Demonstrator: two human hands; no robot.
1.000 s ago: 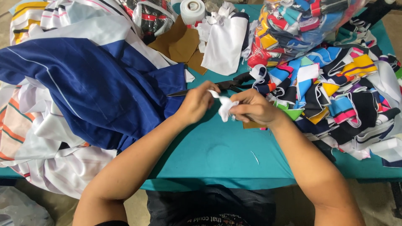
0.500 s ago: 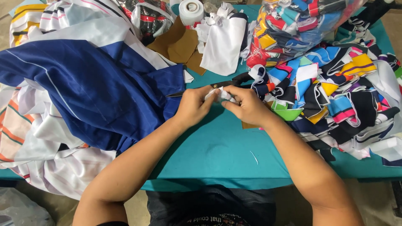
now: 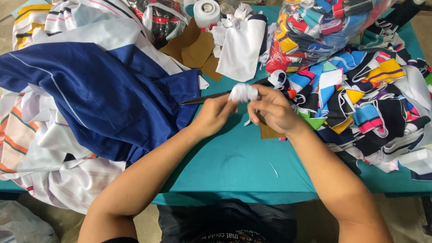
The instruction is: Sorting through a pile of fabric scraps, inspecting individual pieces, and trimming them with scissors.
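Note:
Both my hands meet over the middle of the teal table (image 3: 234, 166). My left hand (image 3: 213, 114) and my right hand (image 3: 270, 110) pinch a small rolled-up white strip of fabric (image 3: 243, 92) between their fingertips, held a little above the table. A pair of dark scissors (image 3: 202, 98) lies on the table just behind my left hand, blades pointing left. A brown card piece (image 3: 270, 132) lies under my right hand.
A big navy blue garment (image 3: 99, 94) and striped white cloths (image 3: 54, 171) cover the left. Colourful fabric scraps (image 3: 369, 103) pile on the right, with a clear bag of them (image 3: 324, 27) behind. White cloth (image 3: 240, 47), brown card pieces (image 3: 193, 47) and a tape roll (image 3: 206, 11) sit at the back.
My hands have lifted slightly and kept working the white strip, which is now rolled tighter into a small bundle at my fingertips.

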